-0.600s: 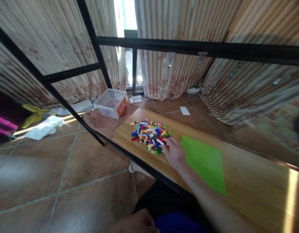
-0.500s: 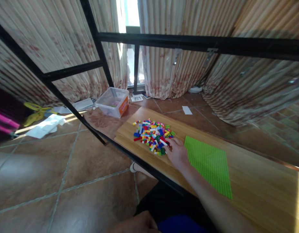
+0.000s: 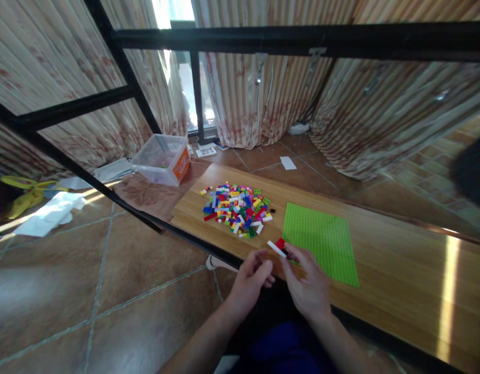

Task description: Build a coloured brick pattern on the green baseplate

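- Head view: translucent plastic bin (image 3: 160,161) on floor, pieces inside.
- Toy-brick pile (image 3: 240,210) on wooden table (image 3: 191,202), mostly loose; bulk left unassembled.
- Left hand (image 3: 252,275) at table edge, fingers loosely curled; can't tell if holding anything.
- Right hand (image 3: 308,283) pinches white brick (image 3: 275,248) plus red brick (image 3: 280,243); joined or just touching, unclear. Looks early stage.
- Green studded baseplate (image 3: 321,241) flat on table, just beyond right hand.

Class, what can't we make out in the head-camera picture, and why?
Head view:
Left hand: curled, so whether it holds anything is hidden.
Held bricks: partly covered by the right hand.
Brick pile: overlapping, so lower layers are hidden.
Clear box: blurred inside.
Printed card: too small to read.
Dark shape: cut off by the right edge.
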Action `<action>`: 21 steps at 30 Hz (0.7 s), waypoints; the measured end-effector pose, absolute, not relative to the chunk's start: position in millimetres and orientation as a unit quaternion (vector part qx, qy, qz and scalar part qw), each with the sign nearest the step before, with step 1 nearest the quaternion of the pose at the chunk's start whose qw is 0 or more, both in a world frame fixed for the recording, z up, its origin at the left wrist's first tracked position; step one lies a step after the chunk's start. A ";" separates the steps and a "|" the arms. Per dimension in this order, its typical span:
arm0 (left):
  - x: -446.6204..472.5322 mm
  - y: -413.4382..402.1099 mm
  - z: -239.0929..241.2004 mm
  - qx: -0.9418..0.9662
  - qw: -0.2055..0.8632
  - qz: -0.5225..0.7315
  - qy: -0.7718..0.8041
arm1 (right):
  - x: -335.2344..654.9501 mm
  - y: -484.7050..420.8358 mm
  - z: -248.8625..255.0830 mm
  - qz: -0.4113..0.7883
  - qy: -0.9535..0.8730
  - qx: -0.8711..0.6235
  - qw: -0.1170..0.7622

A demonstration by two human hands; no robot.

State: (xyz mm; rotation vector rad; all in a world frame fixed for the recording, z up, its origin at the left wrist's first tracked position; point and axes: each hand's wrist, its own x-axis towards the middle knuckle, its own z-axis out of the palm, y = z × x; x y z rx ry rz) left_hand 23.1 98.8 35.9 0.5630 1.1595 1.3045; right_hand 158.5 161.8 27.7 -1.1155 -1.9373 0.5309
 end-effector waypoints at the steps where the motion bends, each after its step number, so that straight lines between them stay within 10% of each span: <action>1: 28.2 108.3 40.5 0.235 0.598 0.582 0.498 | 162.9 153.8 29.4 0.213 -0.771 -0.436 0.413; 21: 49.1 86.0 59.5 0.672 0.199 0.457 0.547 | 176.9 123.5 44.6 0.660 -0.389 -0.466 0.442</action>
